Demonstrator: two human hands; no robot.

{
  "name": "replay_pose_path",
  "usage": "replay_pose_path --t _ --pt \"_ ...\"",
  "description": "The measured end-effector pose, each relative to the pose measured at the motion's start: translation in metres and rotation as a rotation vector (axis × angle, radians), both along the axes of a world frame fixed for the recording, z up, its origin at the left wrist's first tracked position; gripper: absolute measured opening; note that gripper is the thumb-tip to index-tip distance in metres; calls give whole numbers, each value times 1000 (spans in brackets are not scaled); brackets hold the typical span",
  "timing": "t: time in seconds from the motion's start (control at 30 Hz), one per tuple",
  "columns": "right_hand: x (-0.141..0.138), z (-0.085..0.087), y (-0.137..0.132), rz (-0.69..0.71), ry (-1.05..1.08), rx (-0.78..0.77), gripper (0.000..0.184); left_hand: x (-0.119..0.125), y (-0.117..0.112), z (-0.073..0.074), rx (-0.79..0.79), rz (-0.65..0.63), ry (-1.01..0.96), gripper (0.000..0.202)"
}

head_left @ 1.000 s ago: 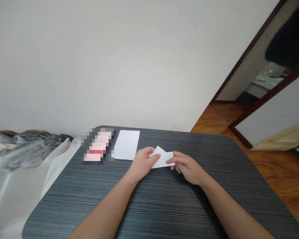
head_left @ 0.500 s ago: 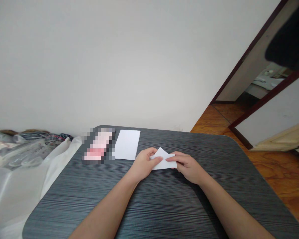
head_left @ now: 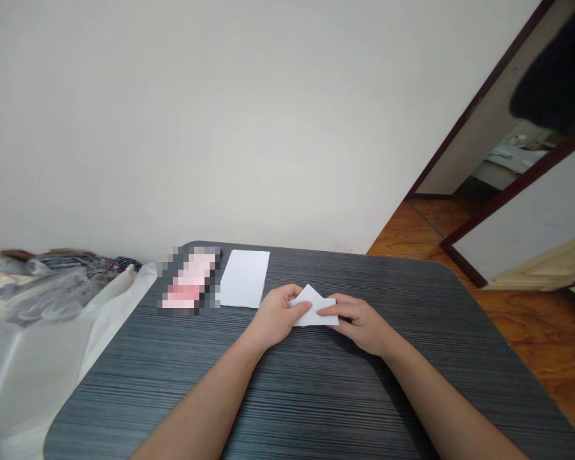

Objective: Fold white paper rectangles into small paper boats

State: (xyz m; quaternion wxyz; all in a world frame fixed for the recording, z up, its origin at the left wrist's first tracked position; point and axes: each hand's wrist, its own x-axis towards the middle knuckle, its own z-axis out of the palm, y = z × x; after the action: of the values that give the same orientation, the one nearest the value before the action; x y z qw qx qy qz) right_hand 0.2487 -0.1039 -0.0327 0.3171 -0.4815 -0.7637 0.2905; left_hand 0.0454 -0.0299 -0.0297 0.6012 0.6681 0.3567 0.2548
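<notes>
A small folded piece of white paper (head_left: 316,312) is held between both hands above the dark table, with a pointed corner standing up at its top and a straight lower edge. My left hand (head_left: 282,316) pinches its left end, thumb on the near face. At the other end, my right hand (head_left: 361,322) grips the paper with fingers across the front and others hidden behind. Just beyond my left hand lies a stack of white paper sheets (head_left: 244,278), flat on the table.
The dark wood-grain table (head_left: 287,402) has rounded corners and stands against a white wall (head_left: 268,128). A blurred-out pinkish item (head_left: 189,278) lies at its far left. Plastic-wrapped goods (head_left: 67,287) are heaped left of the table. Wooden floor (head_left: 397,230) and a doorway are at the right.
My right hand's fingers have shifted slightly on the paper, and its right end has tilted a little. The left hand stays in place.
</notes>
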Motion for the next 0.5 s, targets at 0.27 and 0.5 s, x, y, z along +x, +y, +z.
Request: replay_pose_path --t 0.27,0.5 --pt "0 0 0 -54 35 10 20 1 -2 4 -83 -54 -66 18" --pt "2 -7 -1 -183 173 -16 16 2 -1 0 -127 -21 -78 20"
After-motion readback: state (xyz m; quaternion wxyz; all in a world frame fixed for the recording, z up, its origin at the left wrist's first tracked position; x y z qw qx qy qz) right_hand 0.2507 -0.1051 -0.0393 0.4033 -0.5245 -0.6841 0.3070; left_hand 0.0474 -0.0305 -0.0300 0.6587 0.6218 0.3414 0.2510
